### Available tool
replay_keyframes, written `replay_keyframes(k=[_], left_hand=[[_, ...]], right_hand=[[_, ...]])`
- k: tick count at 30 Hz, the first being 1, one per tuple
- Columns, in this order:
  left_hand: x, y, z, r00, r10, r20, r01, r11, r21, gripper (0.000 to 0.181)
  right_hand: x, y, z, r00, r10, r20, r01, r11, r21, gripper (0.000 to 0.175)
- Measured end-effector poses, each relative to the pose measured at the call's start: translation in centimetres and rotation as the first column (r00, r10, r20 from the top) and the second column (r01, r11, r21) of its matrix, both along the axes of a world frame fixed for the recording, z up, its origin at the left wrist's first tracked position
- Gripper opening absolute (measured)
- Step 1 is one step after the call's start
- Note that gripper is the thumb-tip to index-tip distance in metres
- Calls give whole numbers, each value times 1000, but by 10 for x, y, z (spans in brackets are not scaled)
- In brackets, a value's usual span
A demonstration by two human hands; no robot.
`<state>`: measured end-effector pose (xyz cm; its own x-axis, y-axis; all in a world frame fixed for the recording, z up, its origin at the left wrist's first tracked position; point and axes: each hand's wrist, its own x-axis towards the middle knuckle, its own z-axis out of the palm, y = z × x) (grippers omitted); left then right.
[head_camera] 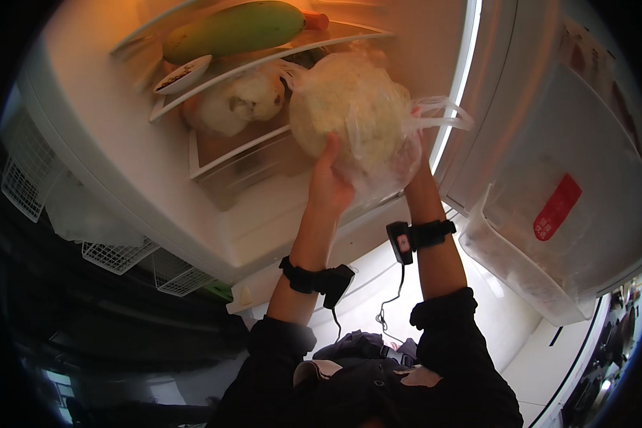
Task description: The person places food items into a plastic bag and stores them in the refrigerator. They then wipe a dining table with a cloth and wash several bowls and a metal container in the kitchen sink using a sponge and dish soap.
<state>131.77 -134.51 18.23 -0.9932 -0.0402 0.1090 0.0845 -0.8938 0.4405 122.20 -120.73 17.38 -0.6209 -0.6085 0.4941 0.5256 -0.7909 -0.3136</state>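
Note:
Between my two hands is a large pale round vegetable (353,115), seemingly a cabbage or cauliflower, wrapped in a clear plastic bag. My left hand (329,179) grips its near left side with the thumb on top. On the right side my right hand (416,155) holds it, its fingers mostly hidden by the bag. The bag's loose handles (444,115) stick out to the right. It is held at the front of an open refrigerator's shelves. Just left of it, another bagged pale item (241,104) rests on a shelf.
A long green gourd or melon (241,29) lies on the upper glass shelf, beside a small white dish (183,75) of dark food. Below is a clear drawer (251,166). The open door with its clear bin (519,262) flanks my right. White wire baskets (120,254) stand at left.

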Motion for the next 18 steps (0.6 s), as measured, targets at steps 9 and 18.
replay_keyframes(k=[9, 18], left_hand=[[22, -29, -43, 991, 124, 47, -119, 988, -97, 66], [126, -44, -73, 974, -119, -193, 54, 948, -315, 82]], right_hand=[[30, 10, -77, 883, -456, 111, 409, 865, 291, 51], [150, 75, -119, 861, -499, -95, 428, 611, 666, 75]])
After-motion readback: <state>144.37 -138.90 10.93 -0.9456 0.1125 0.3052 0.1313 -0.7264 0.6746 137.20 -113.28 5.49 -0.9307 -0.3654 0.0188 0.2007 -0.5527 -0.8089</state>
